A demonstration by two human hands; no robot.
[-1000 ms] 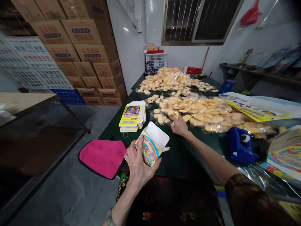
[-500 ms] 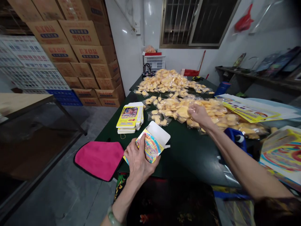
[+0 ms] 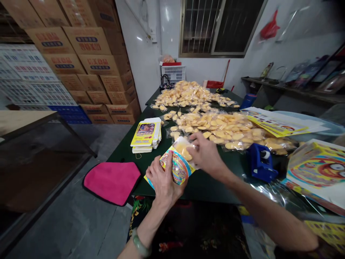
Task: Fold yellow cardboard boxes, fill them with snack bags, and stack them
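Observation:
My left hand (image 3: 164, 184) grips a colourful printed cardboard box (image 3: 179, 168) near the table's front edge. My right hand (image 3: 206, 154) holds a clear bag of yellow food pieces (image 3: 182, 149), and the bag sits at the box's open end. Its lower part is hidden by the box. Behind my hands, many similar sealed bags (image 3: 215, 126) lie heaped on the dark green table (image 3: 212, 189). A stack of flat yellow boxes (image 3: 145, 136) lies just beyond my left hand.
A pink cloth (image 3: 111, 183) lies at the table's left end. A blue tape dispenser (image 3: 261, 163) stands to the right, near printed sheets (image 3: 280, 124) and large colourful printed cards (image 3: 318, 169). Stacked cartons (image 3: 88, 72) line the left wall.
My right hand has moved left from the heap to the box, bringing a bag of yellow pieces to its open end. My left hand still holds the box.

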